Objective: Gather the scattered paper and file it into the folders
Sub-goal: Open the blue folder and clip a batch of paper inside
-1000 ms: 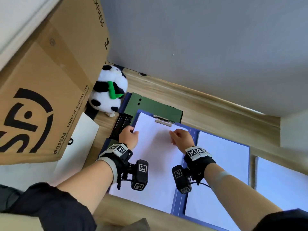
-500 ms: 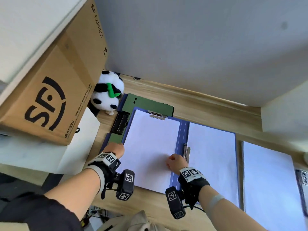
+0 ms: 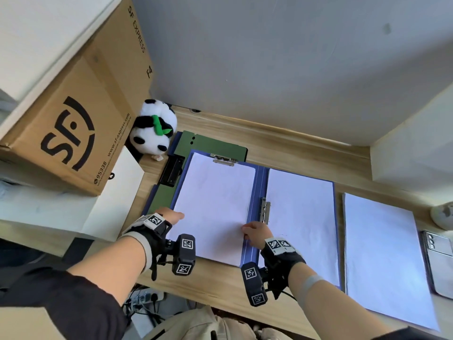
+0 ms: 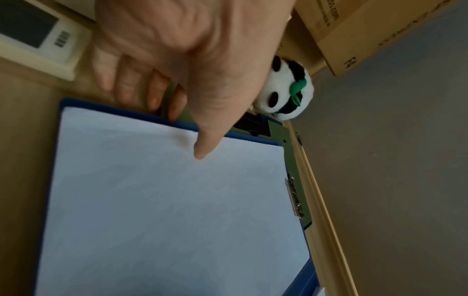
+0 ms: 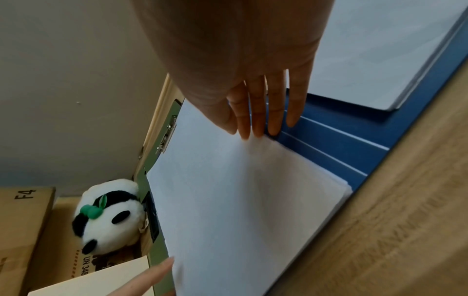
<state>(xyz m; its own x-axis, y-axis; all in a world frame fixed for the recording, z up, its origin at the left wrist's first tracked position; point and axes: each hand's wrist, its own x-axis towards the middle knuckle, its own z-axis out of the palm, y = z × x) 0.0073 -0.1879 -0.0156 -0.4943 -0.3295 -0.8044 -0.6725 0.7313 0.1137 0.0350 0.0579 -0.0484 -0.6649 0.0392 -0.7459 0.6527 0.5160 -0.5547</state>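
An open blue folder (image 3: 258,192) lies on the wooden desk over a green folder (image 3: 210,146). Its left half holds a white paper stack (image 3: 218,204) under a metal clip (image 3: 224,159); its right half holds another stack (image 3: 301,217). My left hand (image 3: 176,215) is at the left stack's left edge. In the left wrist view its thumb lies on the paper (image 4: 164,210) and its fingertips (image 4: 162,104) touch the folder's edge. My right hand (image 3: 255,230) has straight fingers (image 5: 258,128) against the stack's right edge by the spine (image 5: 341,144). A loose paper stack (image 3: 384,261) lies on the desk to the right.
A plush panda (image 3: 154,128) and a large cardboard box (image 3: 73,119) stand at the back left, with a white box (image 3: 115,192) under the carton. A phone (image 3: 438,261) lies at the far right. The wall closes the back, and the desk's front edge is just below the folder.
Both hands have slid from the top of the left stack down along its side edges toward me. The view has widened to show the loose stack and phone.
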